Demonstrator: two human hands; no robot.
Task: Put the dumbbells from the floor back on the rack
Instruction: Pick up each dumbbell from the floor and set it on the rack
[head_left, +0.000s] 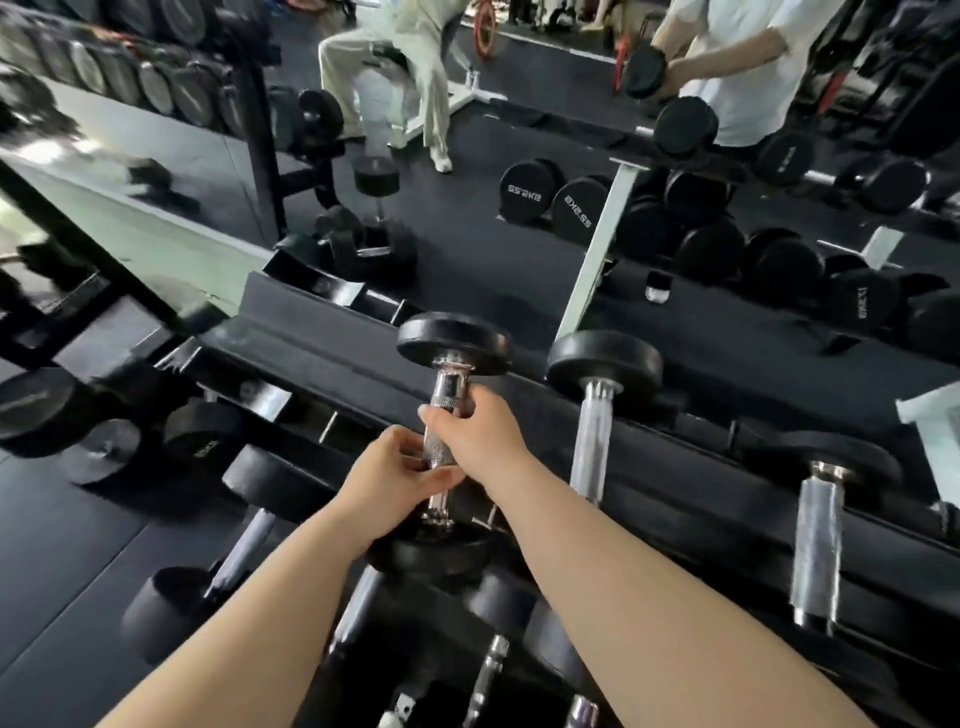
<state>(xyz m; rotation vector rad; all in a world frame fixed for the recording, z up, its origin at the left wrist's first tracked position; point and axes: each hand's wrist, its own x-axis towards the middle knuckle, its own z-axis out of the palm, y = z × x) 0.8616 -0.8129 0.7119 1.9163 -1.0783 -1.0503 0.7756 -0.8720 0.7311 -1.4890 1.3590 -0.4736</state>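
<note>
A black dumbbell (453, 343) with a chrome handle points away from me over the top tier of the black rack (701, 499). Both hands grip its handle: my left hand (387, 480) holds the near part and my right hand (475, 441) wraps the middle. Its far head sits at the rack's back rail, and its near head lies under my wrists. Two other dumbbells (597, 410) (821, 525) rest on the same tier to the right.
More dumbbells (244, 540) lie on a lower tier at the left and under my arms. A wall mirror (467, 218) behind the rack reflects the gym, a seated person and a person holding a dumbbell. Dark rubber floor (62, 561) lies at the left.
</note>
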